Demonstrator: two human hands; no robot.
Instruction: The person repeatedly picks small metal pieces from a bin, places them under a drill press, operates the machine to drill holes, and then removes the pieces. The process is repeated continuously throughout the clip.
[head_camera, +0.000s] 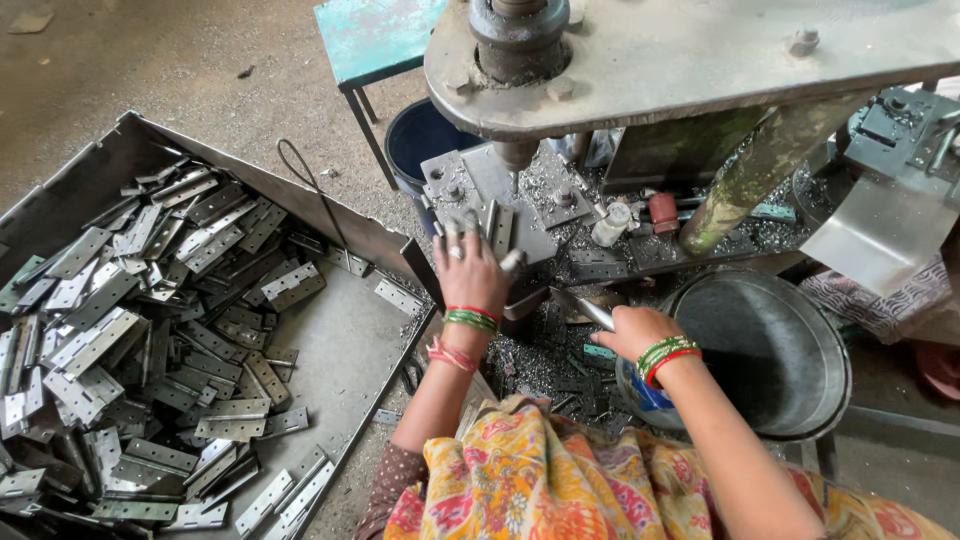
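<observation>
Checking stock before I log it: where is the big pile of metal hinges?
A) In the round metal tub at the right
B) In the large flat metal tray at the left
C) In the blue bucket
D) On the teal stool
B: the hinges lie heaped in the large flat metal tray to the left of the left hand, while the round metal tub shows none.

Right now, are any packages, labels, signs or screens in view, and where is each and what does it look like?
No signs or screens show.
Small bottle: on the press bed right of the left hand, whitish cylinder; any label too small to tell.
Small red container: beside the bottle, squat, plain red.
Blue can: below the right hand, against the metal basin, blue with a white patch.
</observation>
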